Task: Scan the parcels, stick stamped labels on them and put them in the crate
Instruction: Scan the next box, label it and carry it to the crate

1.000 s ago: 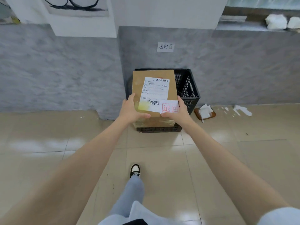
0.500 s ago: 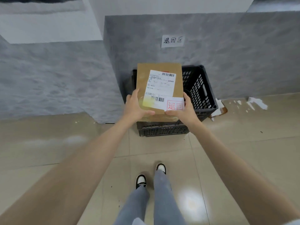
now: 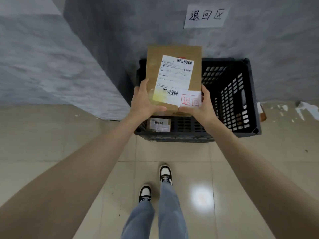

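We have walked right up to the black crate (image 3: 248, 94), which a second ago stood a few tiles off and now sits just past our shoes, against the grey wall under the handwritten paper sign (image 3: 206, 16). Our left hand (image 3: 144, 102) and right hand (image 3: 202, 105) are both clamped on the near end of the cardboard parcel (image 3: 155, 66), thumbs on top, fingers hidden below, and that grip has not changed as we came closer. The parcel now hangs over the crate's left half, above the rim and tilted a little towards us. Its white shipping label (image 3: 173, 78) faces up, with the red-stamped label (image 3: 190, 100) stuck over the near right corner, so scanning and labelling look finished for this one. One smaller parcel (image 3: 159, 124) already lies on the crate floor. What remains, we judge, is to lower this one in beside or onto it.
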Available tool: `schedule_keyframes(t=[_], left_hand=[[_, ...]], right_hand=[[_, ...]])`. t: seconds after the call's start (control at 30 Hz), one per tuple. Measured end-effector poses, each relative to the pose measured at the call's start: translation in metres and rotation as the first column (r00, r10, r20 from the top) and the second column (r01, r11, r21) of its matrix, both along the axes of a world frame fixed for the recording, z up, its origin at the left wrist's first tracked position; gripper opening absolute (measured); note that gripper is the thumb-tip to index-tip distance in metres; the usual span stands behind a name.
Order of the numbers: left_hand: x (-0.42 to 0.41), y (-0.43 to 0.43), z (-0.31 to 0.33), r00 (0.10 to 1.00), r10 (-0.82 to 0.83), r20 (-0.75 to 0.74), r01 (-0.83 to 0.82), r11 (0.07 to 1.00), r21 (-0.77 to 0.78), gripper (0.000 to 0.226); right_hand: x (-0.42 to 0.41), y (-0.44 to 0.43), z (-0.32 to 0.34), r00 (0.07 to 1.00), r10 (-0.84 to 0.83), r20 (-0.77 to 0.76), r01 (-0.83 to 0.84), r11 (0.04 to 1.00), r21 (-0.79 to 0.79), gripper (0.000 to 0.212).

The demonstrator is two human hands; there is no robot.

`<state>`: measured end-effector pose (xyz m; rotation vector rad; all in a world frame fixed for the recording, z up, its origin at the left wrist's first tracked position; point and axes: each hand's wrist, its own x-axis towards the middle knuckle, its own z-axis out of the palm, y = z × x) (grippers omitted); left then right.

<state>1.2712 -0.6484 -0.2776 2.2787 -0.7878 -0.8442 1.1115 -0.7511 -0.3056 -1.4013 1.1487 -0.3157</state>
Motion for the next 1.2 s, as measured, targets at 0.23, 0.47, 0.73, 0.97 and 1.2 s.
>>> schedule_keyframes(t=[0.23,0.47,0.73,0.97,1.2], left_hand=[[0.009,-0.016,-0.039,0.999,0.027,-0.037,-0.027,0.999,0.020,0.117],[0.017,-0.029,-0.087,0.996,0.076,-0.041,-0.074,0.996,0.054,0.120],[0.023,-0.042,-0.141,0.992,0.117,-0.050,-0.108,0.981,0.161,0.121],[0.029,-0.048,-0.185,0.983,0.149,-0.103,-0.130,0.976,0.174,0.118],[0.034,-0.043,-0.212,0.975,0.164,-0.152,-0.128,0.966,0.223,0.117]], right_hand=[[0.011,-0.015,-0.040,1.000,0.028,0.005,-0.028,0.999,0.036,0.111],[0.026,-0.030,-0.087,0.999,0.036,-0.014,-0.035,0.995,0.091,0.105],[0.036,-0.037,-0.144,0.991,0.063,-0.115,-0.049,0.991,0.128,0.105],[0.049,-0.048,-0.191,0.972,0.124,-0.201,-0.087,0.979,0.186,0.104],[0.054,-0.041,-0.216,0.938,0.187,-0.290,-0.135,0.972,0.191,0.098]])
